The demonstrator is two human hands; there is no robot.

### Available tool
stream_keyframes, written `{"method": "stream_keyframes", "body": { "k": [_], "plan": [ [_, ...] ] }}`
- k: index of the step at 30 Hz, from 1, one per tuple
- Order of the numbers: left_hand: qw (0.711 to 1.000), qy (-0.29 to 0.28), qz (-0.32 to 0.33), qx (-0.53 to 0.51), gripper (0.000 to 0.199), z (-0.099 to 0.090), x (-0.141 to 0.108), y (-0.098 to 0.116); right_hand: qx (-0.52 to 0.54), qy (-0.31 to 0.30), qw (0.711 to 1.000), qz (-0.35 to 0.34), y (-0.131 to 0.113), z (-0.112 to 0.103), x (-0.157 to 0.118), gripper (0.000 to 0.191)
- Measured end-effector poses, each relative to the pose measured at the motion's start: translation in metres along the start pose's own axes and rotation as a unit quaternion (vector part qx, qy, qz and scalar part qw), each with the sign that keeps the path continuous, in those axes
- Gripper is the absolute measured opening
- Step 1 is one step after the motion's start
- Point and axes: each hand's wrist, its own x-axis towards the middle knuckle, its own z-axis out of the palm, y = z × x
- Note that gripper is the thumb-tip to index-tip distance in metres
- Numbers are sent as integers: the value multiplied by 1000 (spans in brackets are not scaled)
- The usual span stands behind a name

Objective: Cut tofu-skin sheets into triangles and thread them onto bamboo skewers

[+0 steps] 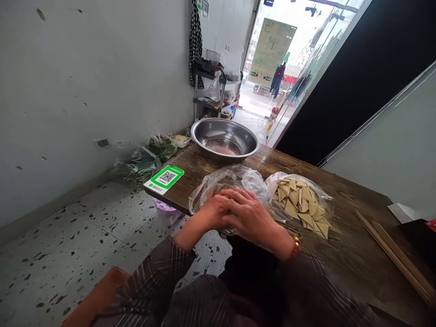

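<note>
At the table's near edge my left hand (213, 212) and my right hand (247, 212) meet over a clear plastic bag (226, 177). The right hand lies across the left, its fingers bent and pressed together; anything inside them is hidden. Most of the left hand's fingers are covered, so its hold cannot be made out. Just right of the hands, an open plastic bag (327, 196) holds many beige triangular pieces (303, 202). Beyond them stands a wide steel basin (223, 157) with a little liquid at the bottom.
A green QR-code card (165, 178) lies at the left corner of the wooden table (354, 254). Long sticks (391, 250) rest on the right. Bagged greens (138, 161) and a white tray (180, 141) are by the wall. A shelf (209, 84) stands near the doorway.
</note>
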Motion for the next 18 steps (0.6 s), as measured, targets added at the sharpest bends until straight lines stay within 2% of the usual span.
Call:
{"method": "stream_keyframes", "body": {
  "k": [2, 4, 5, 8, 11, 13, 15, 18],
  "plan": [
    [1000, -21, 5, -2, 66, -7, -2, -14, -76, -18, 989, 123, 34, 19, 15, 56],
    [998, -57, -26, -9, 79, -14, -1, -30, -125, -74, 954, 264, 71, 37, 23, 55],
    [996, -80, -43, -19, 84, -17, 0, -38, -139, -84, 941, 297, 88, 45, 25, 53],
    [987, -134, -79, -37, 99, -22, 7, -54, -163, -47, 926, 337, 116, 64, 27, 55],
    [988, -129, -82, -28, 101, -26, 18, -58, -175, 19, 922, 345, 117, 74, 27, 52],
    [993, -92, -67, -34, 83, -31, 27, -57, -169, 46, 929, 325, 112, 72, 23, 49],
    [996, -47, -53, -49, 59, -37, 35, -54, -160, 69, 938, 300, 106, 61, 17, 45],
    [999, -10, -30, -44, 46, -40, 46, -47, -160, 116, 943, 269, 94, 34, 9, 42]
  ]
}}
